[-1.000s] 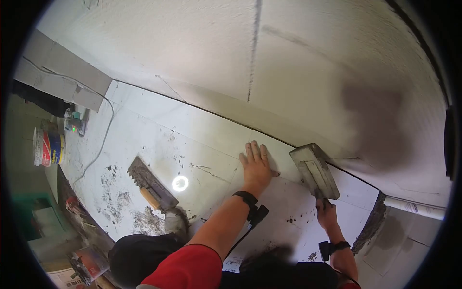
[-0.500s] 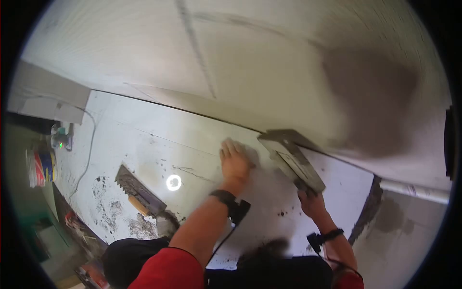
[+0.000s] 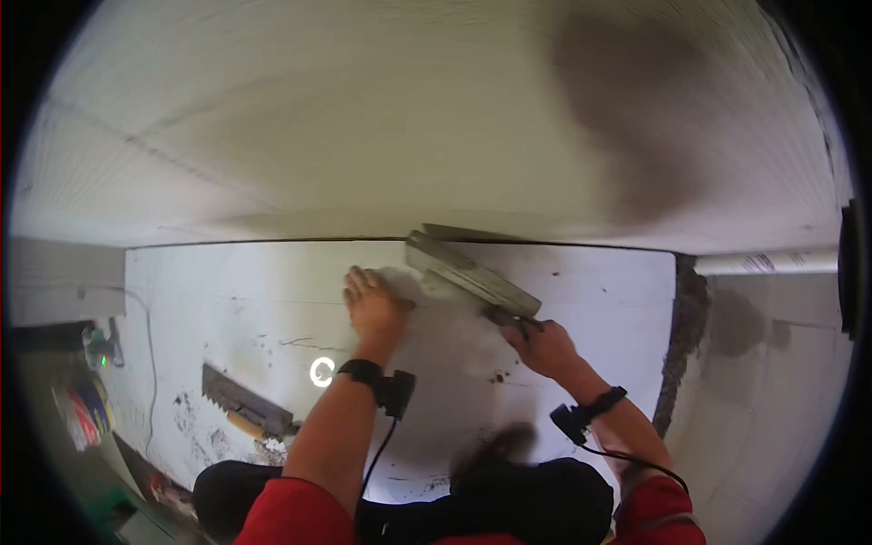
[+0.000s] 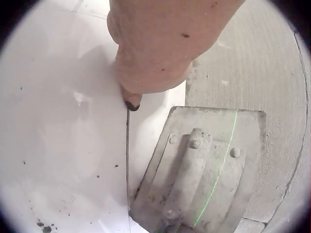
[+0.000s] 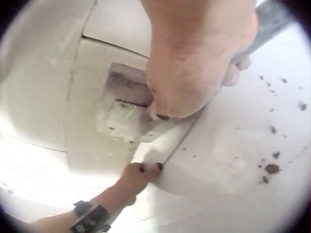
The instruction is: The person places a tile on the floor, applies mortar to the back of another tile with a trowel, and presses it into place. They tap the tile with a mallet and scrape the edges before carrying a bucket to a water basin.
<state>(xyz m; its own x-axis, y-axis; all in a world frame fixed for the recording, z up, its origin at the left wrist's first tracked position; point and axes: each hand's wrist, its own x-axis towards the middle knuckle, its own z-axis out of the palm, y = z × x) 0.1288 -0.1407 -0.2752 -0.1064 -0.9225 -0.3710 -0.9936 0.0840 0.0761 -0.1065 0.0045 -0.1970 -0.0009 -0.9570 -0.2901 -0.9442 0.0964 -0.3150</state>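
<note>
On the large white tiles [image 3: 599,363], my left hand [image 3: 377,313] rests with its fingers extended toward the joint at the wall. Its thumb lies along a thin tile joint in the left wrist view. My right hand [image 3: 545,350] grips the handle of a dusty grey rectangular float [image 3: 472,277]. A bolted bracket runs along the back of this float, plain in the left wrist view. The float is angled over the tiles beside the wall's foot, just right of my left hand. A notched trowel [image 3: 241,400] with a wooden handle lies on the tiles to the left.
A pale wall [image 3: 363,154] rises just beyond the tiles. At left stand a small device with a green light [image 3: 100,348] and a labelled bucket [image 3: 84,413]; a cable [image 3: 150,363] runs nearby. A rough mortar edge [image 3: 686,336] and white pipe [image 3: 772,262] lie at right.
The head view has turned, bringing the wall line level. My right hand has swung the float to a flatter slant across the view. My left hand stays spread on the tiles.
</note>
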